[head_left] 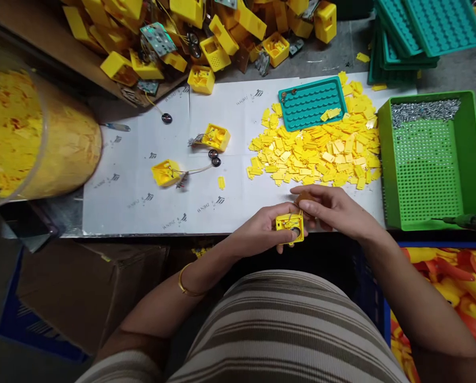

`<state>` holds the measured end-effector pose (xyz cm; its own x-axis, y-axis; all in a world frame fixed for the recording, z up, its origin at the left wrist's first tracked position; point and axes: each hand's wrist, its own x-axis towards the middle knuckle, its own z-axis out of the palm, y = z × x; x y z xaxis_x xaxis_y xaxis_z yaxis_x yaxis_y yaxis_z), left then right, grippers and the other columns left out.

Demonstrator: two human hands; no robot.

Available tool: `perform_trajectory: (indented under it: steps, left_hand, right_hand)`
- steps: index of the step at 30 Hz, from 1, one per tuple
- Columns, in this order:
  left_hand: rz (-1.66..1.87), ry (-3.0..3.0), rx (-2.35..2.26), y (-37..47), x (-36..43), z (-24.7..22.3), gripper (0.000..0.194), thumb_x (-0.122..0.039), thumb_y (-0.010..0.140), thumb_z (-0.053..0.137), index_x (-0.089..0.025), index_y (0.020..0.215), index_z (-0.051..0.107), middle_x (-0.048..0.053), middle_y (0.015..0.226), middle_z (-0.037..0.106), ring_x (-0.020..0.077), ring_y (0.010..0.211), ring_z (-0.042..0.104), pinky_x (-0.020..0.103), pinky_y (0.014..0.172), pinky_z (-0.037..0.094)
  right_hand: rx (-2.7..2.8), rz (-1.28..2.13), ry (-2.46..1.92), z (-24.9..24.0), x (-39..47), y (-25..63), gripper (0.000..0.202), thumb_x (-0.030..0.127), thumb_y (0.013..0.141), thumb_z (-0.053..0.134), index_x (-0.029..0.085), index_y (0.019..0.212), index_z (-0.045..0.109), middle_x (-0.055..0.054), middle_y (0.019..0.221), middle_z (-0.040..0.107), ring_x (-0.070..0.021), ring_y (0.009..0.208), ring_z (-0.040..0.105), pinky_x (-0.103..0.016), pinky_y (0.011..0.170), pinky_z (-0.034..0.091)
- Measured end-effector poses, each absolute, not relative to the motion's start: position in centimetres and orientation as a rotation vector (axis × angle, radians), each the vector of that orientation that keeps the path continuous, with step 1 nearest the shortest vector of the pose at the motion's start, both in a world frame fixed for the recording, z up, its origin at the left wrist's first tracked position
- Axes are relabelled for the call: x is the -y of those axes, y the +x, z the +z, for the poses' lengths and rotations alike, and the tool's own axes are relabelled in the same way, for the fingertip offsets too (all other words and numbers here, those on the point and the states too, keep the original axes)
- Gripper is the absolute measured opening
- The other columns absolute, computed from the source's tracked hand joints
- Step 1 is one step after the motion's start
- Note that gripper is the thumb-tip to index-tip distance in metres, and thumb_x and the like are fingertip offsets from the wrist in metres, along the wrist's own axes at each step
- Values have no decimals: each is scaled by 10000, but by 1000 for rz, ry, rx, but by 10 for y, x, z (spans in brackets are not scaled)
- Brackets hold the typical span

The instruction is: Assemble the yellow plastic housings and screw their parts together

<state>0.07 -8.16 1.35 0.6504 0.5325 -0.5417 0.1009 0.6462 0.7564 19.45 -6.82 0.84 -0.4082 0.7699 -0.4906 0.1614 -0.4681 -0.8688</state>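
My left hand grips a small yellow plastic housing at the table's front edge, its open side facing up. Thin wires and a dark round part show inside it, under my left thumb. Just above the housing, my right hand pinches a brown circuit board, and wires run from it into the housing. Two more open yellow housings, one farther back and one to the left, lie on the white paper with wired boards and round black speakers beside them. A single yellow cover lies near them.
A heap of yellow covers surrounds a teal tray. On the right stand a green basket with metal screws and a power driver. Yellow housings pile up at the back; a clear tub stands left.
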Motion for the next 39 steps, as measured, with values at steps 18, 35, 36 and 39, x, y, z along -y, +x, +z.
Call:
perform_trajectory:
  steps: [18,35,36,39]
  left_hand:
    - [81,905,-921,-5,72,12,369,-302,847,537,-192,1195,593,44,844,718,31,359,488,131,329,314]
    - [231,956,-1032,-4,78,5,399,-289,818,549,-187,1204,559,-9,780,600,48,440,532,129,349,360]
    - [243,897,-1002,-5,77,5,422,-256,805,542,-192,1222,545,-9,774,602,55,455,548,126,354,353]
    - [291,696,-907,-10,74,3,515,-185,752,489,-182,1266,516,1,745,616,87,486,582,138,361,366]
  right_hand:
    - [2133,1108,-1446,20,68,213,204,321,897,577,247,1050,689,-35,907,676,-149,756,627,-260,653,455]
    - [1249,1378,-1333,15,98,187,327,206,775,725,264,1067,591,28,867,679,-110,756,669,-214,686,567]
    - [1330,1349,-1319,16,100,188,311,197,789,711,267,1073,605,23,887,690,-111,782,667,-218,711,562]
    - [1665,1240,-1239,20,105,190,176,168,832,663,244,991,669,4,930,713,-120,834,662,-239,779,540]
